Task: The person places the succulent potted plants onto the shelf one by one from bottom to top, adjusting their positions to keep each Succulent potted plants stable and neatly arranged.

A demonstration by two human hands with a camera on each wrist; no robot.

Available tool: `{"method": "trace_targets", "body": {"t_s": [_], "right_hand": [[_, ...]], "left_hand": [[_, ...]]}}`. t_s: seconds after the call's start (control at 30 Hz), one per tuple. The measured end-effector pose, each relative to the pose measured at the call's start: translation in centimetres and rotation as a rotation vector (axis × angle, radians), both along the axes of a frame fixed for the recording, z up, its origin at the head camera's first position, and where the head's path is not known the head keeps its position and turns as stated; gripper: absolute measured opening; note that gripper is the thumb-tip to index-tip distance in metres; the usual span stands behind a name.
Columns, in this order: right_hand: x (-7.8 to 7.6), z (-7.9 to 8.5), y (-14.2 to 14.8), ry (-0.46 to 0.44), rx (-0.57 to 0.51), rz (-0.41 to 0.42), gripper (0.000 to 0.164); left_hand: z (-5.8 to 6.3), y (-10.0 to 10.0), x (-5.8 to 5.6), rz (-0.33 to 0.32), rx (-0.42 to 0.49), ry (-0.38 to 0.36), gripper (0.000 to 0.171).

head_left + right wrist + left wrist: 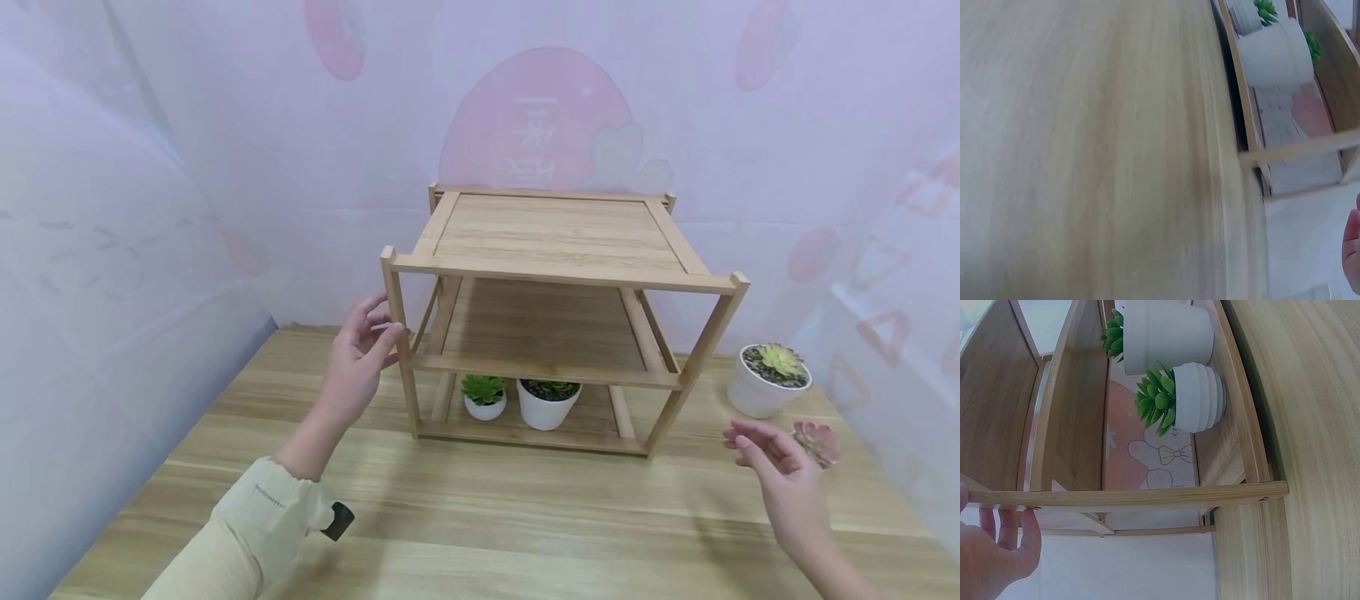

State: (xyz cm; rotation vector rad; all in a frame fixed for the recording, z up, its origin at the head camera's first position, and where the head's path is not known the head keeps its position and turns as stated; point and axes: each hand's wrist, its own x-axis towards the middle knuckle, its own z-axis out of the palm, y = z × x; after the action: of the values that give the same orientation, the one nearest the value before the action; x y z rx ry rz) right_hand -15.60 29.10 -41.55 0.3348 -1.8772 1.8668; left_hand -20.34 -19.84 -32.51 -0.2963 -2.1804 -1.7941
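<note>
Pink succulent [822, 446] partly hidden behind right hand [791, 479]; contact unclear. Right hand's fingers loosely bent, free; cut off in right wrist view. Left hand [352, 362] pinches wooden rack [570, 229] by left front post [410, 396]. Inside, 2 white pots [549, 412]; larger one's leaves, cropped in head view, show in left wrist view. Tabletop [540, 517] spans rack's open front.

1 pale cream left sleeve [210, 554] ends in a puckered cuff [279, 508] with a short dark line of stitching [269, 495]; 1 small black piece [340, 522] juts out beside it.
</note>
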Motion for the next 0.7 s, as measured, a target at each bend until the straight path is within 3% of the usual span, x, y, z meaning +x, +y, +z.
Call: {"method": "trace_targets", "body": {"t_s": [0.3,0.5,0.7], "right_hand": [[1.0,0.0,4.2,0.029,-0.104,-0.056,0.030],[1.6,0.2,5.8,-0.005,-0.056,-0.136,0.027],[2.0,0.4,7.1,-0.096,0.052,-0.280,0.024]], "left_hand": [[0.0,0.1,0.0,0.000,0.011,0.000,0.052],[0.1,0.1,0.1,0.003,0.009,-0.005,0.052],[0.0,0.1,0.1,-0.001,0.004,-0.005,0.052]]}}
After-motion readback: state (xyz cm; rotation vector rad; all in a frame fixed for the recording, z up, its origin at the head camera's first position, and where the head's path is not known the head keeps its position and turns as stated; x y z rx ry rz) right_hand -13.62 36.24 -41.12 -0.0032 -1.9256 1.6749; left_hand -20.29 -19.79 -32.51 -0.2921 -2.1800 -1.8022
